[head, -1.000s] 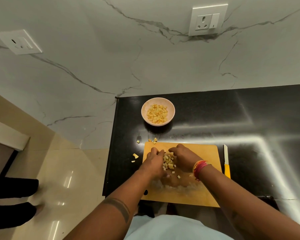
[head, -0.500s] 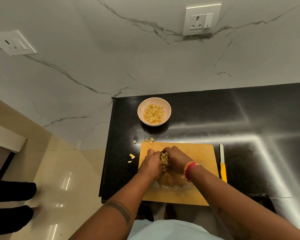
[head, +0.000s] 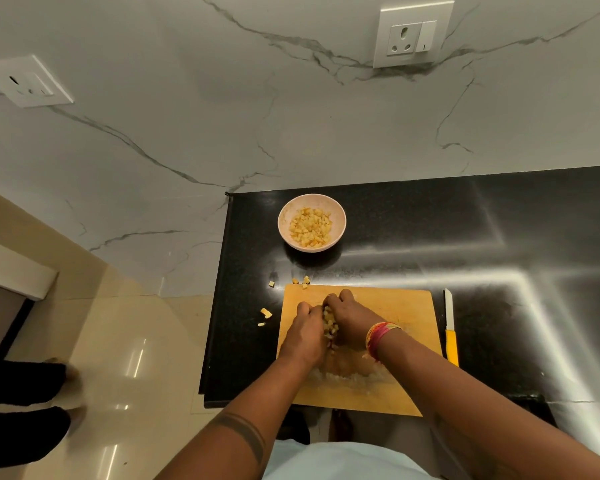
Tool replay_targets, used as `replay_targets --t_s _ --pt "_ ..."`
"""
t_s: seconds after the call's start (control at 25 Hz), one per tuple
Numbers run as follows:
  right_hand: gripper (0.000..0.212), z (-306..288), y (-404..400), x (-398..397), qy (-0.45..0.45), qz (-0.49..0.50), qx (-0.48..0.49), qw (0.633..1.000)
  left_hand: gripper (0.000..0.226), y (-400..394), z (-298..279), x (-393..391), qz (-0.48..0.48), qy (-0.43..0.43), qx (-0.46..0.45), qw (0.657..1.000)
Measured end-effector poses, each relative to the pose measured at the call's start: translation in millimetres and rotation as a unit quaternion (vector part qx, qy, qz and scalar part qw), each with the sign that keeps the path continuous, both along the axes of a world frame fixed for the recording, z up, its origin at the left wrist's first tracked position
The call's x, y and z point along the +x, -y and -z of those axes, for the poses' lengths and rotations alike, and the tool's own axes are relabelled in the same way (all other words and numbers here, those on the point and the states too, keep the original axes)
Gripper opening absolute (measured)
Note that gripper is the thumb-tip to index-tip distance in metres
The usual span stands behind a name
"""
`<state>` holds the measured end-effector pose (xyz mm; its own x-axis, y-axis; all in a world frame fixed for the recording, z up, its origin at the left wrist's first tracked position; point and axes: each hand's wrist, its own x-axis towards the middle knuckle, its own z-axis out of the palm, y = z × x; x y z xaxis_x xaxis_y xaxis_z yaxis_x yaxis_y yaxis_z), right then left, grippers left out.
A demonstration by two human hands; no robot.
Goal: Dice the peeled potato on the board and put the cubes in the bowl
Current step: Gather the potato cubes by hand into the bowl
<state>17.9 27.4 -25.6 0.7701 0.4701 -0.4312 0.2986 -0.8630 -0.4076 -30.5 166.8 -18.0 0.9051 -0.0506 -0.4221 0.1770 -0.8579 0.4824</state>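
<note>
Head view: left hand (head: 303,336) and right hand (head: 352,318) cupped together around potato cubes (head: 329,323) on board (head: 406,341). More cubes in bowl (head: 311,222). Knife (head: 450,329) beside board. No readable writing.

Thread bracelets (head: 381,336) — tattoo band (head: 245,436) — pale shirt (head: 343,462).

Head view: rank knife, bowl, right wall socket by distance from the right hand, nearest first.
From the right hand:
1. Knife, on the counter right of the board.
2. Bowl, beyond the board, holding cubes.
3. Right wall socket, high on the marble wall.
</note>
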Motion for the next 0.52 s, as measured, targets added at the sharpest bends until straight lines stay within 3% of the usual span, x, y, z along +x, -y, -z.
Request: replay_targets --t_s 0.24,0.52 --pt "0.053 0.2 -4.2 7.5 -0.042 0.06 0.02 0.997 0.056 0.8 0.1 6.9 -0.082 -0.015 -0.027 0.996" --pt "0.043 -9.6 0.3 17.8 -0.11 0.143 0.059 0.982 0.052 -5.3 -5.5 20.3 -0.122 -0.056 -0.089 0.987"
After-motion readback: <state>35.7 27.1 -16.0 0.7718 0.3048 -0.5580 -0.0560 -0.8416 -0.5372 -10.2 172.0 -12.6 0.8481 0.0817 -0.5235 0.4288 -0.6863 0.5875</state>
